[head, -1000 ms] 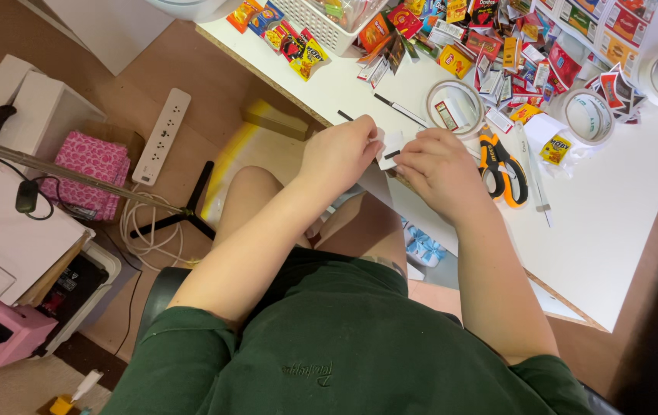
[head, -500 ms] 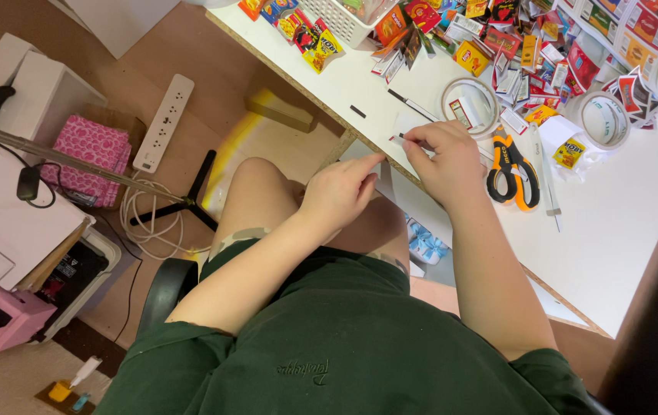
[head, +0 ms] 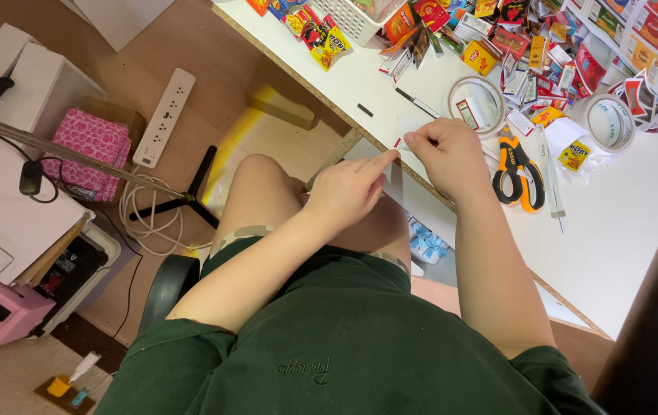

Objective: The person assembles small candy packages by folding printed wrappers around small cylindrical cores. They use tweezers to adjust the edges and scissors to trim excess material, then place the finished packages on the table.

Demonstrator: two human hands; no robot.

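Observation:
My right hand (head: 452, 157) pinches a small white paper piece (head: 407, 127) at the near edge of the white table (head: 621, 238). My left hand (head: 348, 192) is below the table edge, its index finger stretched out and touching the lower corner of that paper. Orange-and-black scissors (head: 519, 167) lie just right of my right hand. A thin black pen (head: 417, 101) rests on the table just above the paper.
Two rolls of clear tape (head: 476, 98) (head: 609, 123), a heap of small colourful packets (head: 529, 38) and a white basket (head: 356, 19) crowd the far table. On the floor are a white power strip (head: 164, 117), coiled cable (head: 148, 219), a pink cloth (head: 87, 154) and a lamp stand.
Both hands have drifted toward the table edge. My left hand dropped below the edge and its index finger now points up to the paper held by my right hand.

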